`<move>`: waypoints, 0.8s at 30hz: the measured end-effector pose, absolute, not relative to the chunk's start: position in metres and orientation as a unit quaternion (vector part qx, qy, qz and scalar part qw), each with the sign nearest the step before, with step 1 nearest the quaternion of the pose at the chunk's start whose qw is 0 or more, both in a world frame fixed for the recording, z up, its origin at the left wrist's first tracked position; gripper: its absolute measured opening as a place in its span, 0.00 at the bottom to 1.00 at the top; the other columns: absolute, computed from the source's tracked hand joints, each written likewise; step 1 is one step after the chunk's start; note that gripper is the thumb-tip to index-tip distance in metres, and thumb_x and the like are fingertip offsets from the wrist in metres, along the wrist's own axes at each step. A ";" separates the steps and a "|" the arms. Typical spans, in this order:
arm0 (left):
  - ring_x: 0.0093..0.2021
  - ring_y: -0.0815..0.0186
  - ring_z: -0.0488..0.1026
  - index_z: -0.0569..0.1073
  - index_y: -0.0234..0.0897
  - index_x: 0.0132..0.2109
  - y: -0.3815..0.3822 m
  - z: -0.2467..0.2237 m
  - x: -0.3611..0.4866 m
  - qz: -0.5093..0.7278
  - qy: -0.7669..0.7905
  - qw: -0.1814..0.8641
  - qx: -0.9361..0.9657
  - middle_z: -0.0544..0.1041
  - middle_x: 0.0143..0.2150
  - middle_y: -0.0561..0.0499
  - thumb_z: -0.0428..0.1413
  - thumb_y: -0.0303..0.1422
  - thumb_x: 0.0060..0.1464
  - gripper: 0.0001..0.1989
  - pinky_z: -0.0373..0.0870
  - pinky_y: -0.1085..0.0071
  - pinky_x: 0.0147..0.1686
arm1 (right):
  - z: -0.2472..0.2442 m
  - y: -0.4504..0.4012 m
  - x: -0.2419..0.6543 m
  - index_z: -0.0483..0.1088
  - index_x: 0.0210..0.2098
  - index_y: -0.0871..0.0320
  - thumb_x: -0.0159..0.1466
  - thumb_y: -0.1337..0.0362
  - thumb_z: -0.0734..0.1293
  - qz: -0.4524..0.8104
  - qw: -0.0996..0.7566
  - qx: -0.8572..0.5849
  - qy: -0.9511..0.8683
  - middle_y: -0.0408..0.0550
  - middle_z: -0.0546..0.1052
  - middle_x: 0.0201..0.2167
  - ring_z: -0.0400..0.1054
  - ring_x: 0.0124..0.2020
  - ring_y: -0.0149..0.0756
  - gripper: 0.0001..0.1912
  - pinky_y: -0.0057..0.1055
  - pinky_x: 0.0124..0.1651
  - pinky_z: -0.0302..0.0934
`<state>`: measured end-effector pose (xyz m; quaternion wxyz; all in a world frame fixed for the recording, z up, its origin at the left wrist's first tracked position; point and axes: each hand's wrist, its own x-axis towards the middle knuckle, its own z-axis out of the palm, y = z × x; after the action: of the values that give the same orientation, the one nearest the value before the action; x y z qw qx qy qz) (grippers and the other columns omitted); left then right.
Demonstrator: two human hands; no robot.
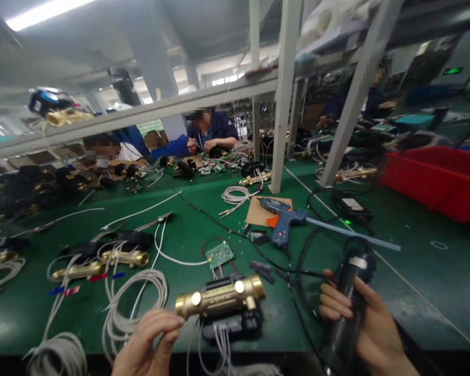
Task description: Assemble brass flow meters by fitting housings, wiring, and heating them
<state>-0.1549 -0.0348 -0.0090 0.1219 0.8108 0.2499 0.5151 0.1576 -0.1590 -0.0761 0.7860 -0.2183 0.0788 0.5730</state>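
Note:
My right hand (376,324) is wrapped round a black corded electric screwdriver (347,308), its tip pointing down toward the table's front edge. My left hand (151,337) has thumb and fingers pinched together beside the left end of a brass pipe body (223,297); whatever is between the fingertips is too small to make out. That brass body lies across a black plastic housing (235,326) with grey wires at its front. Just behind it, a green circuit board (219,255) connects by thin wires.
A blue hot glue gun (284,222) lies on cardboard (254,211), a long glue stick extending from it. Coiled grey cables (137,297) and more brass bodies (125,258) are at left. A red bin (434,183) stands right; metal posts (284,94) rise behind. Co-workers sit opposite.

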 end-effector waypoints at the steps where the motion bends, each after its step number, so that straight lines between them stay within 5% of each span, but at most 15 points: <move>1: 0.31 0.70 0.73 0.72 0.38 0.35 -0.043 -0.013 -0.152 0.513 0.253 0.130 0.810 0.74 0.29 0.54 0.55 0.33 0.58 0.05 0.72 0.78 0.35 | -0.074 -0.160 0.157 0.69 0.35 0.59 0.43 0.59 0.77 0.567 0.786 -0.233 0.082 0.33 0.54 0.17 0.49 0.15 0.18 0.22 0.19 0.19 0.53; 12: 0.27 0.72 0.65 0.75 0.38 0.35 -0.066 -0.059 -0.134 0.448 0.312 0.041 0.837 0.68 0.26 0.54 0.58 0.29 0.55 0.02 0.64 0.76 0.29 | -0.066 -0.164 0.157 0.69 0.33 0.59 0.43 0.58 0.76 0.553 0.782 -0.283 0.050 0.33 0.50 0.18 0.45 0.16 0.18 0.21 0.17 0.19 0.55; 24: 0.27 0.67 0.66 0.73 0.37 0.35 -0.063 -0.055 -0.123 0.325 0.295 -0.036 0.898 0.70 0.26 0.53 0.53 0.29 0.59 0.06 0.60 0.70 0.29 | -0.066 -0.164 0.156 0.70 0.33 0.58 0.45 0.56 0.75 0.544 0.781 -0.304 0.033 0.33 0.47 0.19 0.42 0.17 0.19 0.20 0.18 0.19 0.55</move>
<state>-0.1231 -0.0634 -0.0552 -0.0360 0.8979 0.2947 0.3251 0.1558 -0.1644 -0.0658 0.7814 -0.3041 0.0326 0.5440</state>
